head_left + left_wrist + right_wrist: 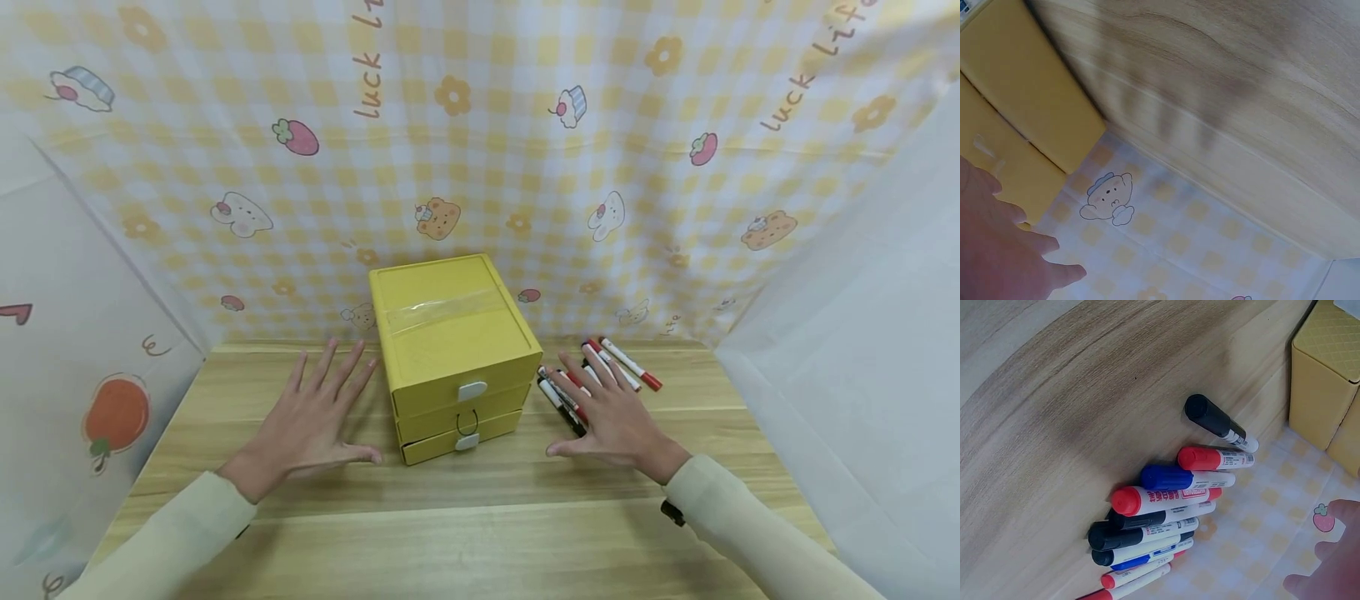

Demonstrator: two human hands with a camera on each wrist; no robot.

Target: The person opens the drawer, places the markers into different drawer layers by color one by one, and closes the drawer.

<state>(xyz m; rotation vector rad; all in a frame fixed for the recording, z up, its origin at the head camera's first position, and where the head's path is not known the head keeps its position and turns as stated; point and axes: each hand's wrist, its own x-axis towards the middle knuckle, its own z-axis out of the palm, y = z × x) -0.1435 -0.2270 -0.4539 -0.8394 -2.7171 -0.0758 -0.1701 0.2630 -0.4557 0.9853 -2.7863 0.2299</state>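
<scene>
A yellow drawer box [457,325] stands at the middle of the table, with clear tape across its top. Its front has white tabs and a dark cord loop, and a thin dark gap shows at the lowest drawer. Left of it my left hand [311,429] is spread with straight fingers, holding nothing. To the right, my right hand [611,417] is likewise spread and grips nothing; it partly covers the whiteboard markers [555,398] in the head view. The right wrist view shows several markers, among them a black marker [1210,417] and a blue-capped marker [1175,479], lying side by side.
The wood-grain table [480,542] meets a yellow checked cloth [480,167] behind the box. White sheets stand along both sides, the left sheet [67,292] bearing printed pictures. Finger-shaped shadows fall on the tabletop in the left wrist view.
</scene>
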